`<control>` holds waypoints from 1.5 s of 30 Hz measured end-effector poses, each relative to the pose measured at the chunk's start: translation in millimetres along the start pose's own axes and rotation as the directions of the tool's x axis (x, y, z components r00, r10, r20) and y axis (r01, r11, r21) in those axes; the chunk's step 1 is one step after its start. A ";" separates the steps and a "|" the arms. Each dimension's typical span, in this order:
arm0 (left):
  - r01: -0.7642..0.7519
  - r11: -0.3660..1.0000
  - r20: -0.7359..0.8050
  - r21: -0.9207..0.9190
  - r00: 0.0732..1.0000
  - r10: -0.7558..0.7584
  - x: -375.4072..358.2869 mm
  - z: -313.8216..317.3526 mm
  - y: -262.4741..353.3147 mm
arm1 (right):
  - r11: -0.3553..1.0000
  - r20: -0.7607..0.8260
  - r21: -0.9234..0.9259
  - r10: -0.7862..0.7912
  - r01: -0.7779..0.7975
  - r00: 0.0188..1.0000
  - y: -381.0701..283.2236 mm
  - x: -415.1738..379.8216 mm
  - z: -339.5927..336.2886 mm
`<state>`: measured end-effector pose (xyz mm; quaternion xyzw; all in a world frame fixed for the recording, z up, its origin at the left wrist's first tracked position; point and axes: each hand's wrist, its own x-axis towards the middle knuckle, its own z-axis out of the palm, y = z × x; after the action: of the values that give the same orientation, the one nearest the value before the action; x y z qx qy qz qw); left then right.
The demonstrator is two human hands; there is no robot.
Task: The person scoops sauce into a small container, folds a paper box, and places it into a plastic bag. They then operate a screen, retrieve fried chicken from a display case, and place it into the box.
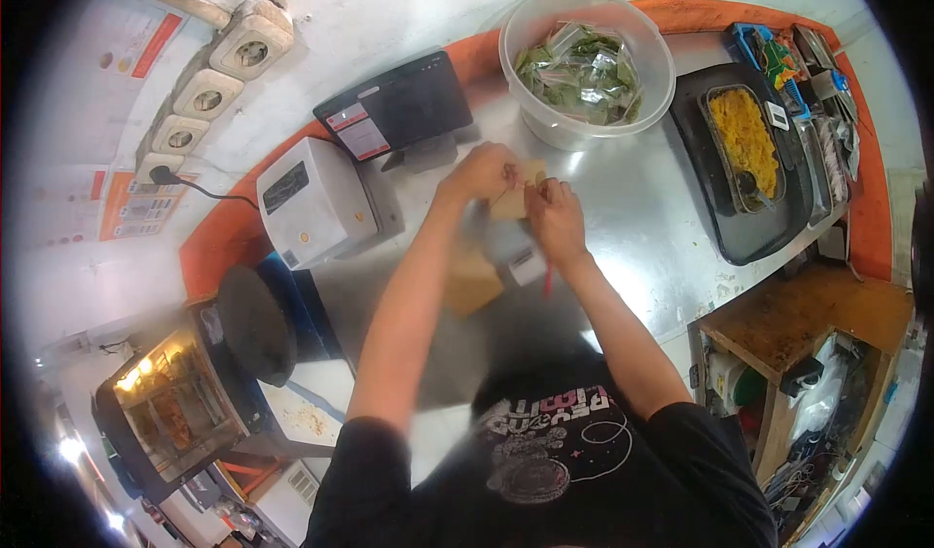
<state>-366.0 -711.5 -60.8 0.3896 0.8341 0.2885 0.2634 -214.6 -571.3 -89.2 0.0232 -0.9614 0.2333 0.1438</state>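
Both my hands meet over the steel counter at a small brown paper packet (508,207). My left hand (484,172) is closed, its fingertips pinching at the packet's upper left, where a bit of pink or red shows. Closed as well, my right hand (558,219) pinches the packet's upper right edge. The exact grip is partly hidden by the fingers. A second piece of brown paper (474,283) lies nearer to me, under my left forearm. Beside it are a small white label-like piece (526,266) and a thin red strip (548,281) below my right hand.
Behind my hands stands a clear tub (525,110) of bagged green leaves. A tablet screen (394,105) and a white printer-like box (313,205) are at left. At right, a black tray (725,222) carries a container of yellow food (744,139) with a spoon.
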 end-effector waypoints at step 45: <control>-0.223 0.974 -0.194 0.029 0.955 0.224 -42.0 22.1 16.5 | 0.905 -0.049 0.357 0.264 -0.231 0.963 10.3 -21.9 18.0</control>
<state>-319.7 -730.3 -55.8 0.4518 0.8075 0.3506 0.1446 -199.5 -570.8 -115.3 -0.0851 -0.8920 0.4170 0.1525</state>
